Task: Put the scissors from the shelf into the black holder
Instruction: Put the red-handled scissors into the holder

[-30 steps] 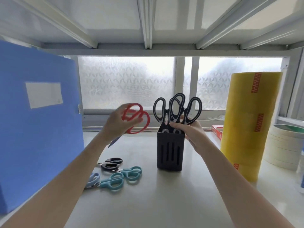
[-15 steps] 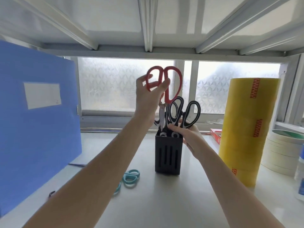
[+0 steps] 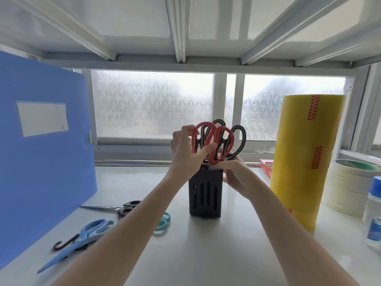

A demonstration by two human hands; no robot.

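The black slotted holder (image 3: 205, 198) stands upright mid-shelf, with black-handled scissors (image 3: 239, 139) sticking out of its top. My left hand (image 3: 185, 155) grips the handles of the red scissors (image 3: 221, 144), whose blades point down into the holder. At the holder's upper right rim, my right hand (image 3: 235, 175) is closed on it. On the shelf to the left lie black-handled scissors (image 3: 125, 209), light blue scissors (image 3: 86, 236) and teal scissors (image 3: 164, 222), the teal pair partly hidden by my left forearm.
A tall blue file box (image 3: 41, 153) stands at the left. On the right are a tall stack of yellow tape rolls (image 3: 303, 162), cream tape rolls (image 3: 348, 188), a blue-capped bottle (image 3: 374, 211) and a red box (image 3: 266, 164). The upper shelf hangs low overhead.
My left hand has brought the red scissors from the left, up over the holder, then down so the blades enter it. My right hand has stayed on the holder.
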